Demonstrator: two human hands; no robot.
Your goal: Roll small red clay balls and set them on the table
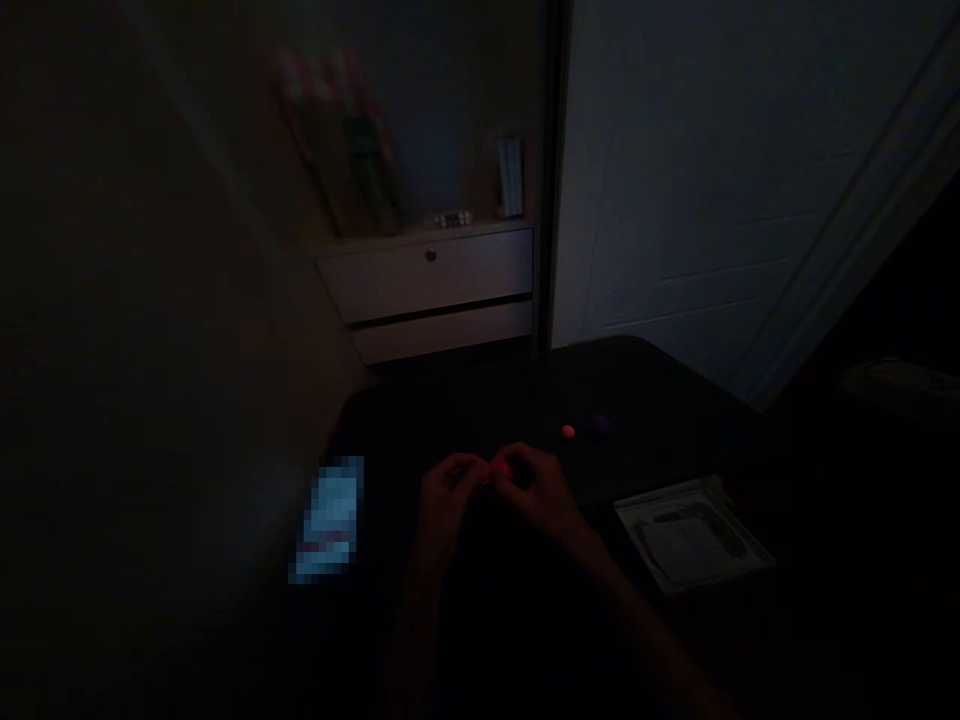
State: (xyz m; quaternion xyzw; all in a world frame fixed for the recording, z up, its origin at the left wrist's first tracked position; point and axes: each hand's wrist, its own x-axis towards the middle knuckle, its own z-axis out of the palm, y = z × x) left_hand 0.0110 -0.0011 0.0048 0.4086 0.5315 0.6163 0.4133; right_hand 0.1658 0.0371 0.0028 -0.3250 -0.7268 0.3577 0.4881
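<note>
One small red lump [501, 470], pinched in the fingers of the right hand [536, 485]. Left hand [448, 492] just left of the lump, fingertips bunched; can't tell if gripping. Orange ball [568, 432], purple ball [601, 427] on dark table [480, 400], right of and beyond the lump.

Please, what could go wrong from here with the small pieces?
The room is very dark: if the small red piece slips from the fingertips of the left hand and right hand, it may be hard to find. The roundish orange piece might roll if bumped. The dark purple piece almost blends into the table, so it could be overlooked.
</note>
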